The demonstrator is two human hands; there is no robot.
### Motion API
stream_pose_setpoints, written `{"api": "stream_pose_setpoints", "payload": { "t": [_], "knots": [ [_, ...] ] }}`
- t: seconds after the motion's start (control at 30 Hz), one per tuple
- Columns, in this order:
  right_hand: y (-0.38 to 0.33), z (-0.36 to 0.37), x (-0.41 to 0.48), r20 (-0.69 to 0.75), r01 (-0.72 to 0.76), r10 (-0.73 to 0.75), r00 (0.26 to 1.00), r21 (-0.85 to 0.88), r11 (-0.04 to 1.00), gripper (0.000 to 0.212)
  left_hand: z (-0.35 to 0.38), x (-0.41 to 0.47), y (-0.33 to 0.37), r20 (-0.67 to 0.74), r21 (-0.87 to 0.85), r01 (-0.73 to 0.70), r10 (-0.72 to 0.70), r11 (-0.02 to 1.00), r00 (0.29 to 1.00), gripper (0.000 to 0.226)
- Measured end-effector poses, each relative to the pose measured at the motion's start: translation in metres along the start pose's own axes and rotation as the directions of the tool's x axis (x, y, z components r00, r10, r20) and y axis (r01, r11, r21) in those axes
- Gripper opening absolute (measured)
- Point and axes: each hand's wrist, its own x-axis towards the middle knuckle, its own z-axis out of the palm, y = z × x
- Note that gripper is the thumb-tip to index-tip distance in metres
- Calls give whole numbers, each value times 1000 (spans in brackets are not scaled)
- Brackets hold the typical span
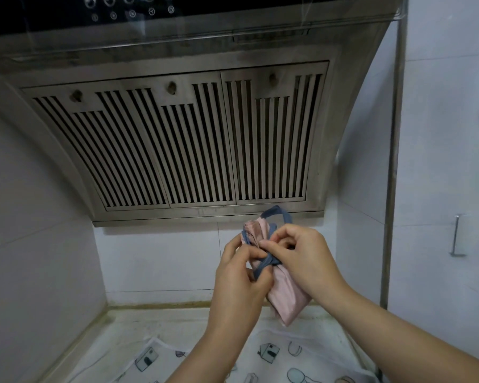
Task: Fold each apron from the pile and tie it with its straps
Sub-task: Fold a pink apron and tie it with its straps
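Note:
A pink apron [286,297], folded into a narrow bundle, is held up in the air in front of the wall tiles. Blue straps [270,262] wrap around its middle, and one loop of strap [278,210] sticks up above the bundle. My left hand [239,283] grips the bundle from the left and pinches a strap. My right hand [302,255] holds the bundle from the right, its fingertips pinching the strap where the wraps cross.
A steel range hood [177,139] with slatted filters hangs just above and behind my hands. Below lies a white cloth with printed drawings [271,355] on the counter. A metal pipe [393,161] runs down the right wall, near a hook [457,236].

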Motion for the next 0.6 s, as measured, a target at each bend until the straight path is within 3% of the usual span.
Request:
{"api": "stream_pose_setpoints", "payload": {
  "t": [0.1, 0.23, 0.37, 0.6],
  "knots": [
    [-2, -3, 1, 50, 43, -41, 998, -38, 998, 15, -2, 4, 1, -10, -18, -1, 1, 1000, 1000, 24],
    [-7, -7, 2, 217, 166, -129, 968, -164, 972, 18, -8, 9, 0, -52, -34, 8, -10, 999, 999, 30],
    [-11, -10, 7, 337, 296, -185, 923, -318, 901, 28, -11, 13, -2, -76, -8, -29, 28, 1000, 997, 29],
    [-18, -9, 17, 423, 260, -83, 902, -380, 888, 9, -11, 12, -11, -65, 52, -16, 20, 999, 998, 29]
  ]
}}
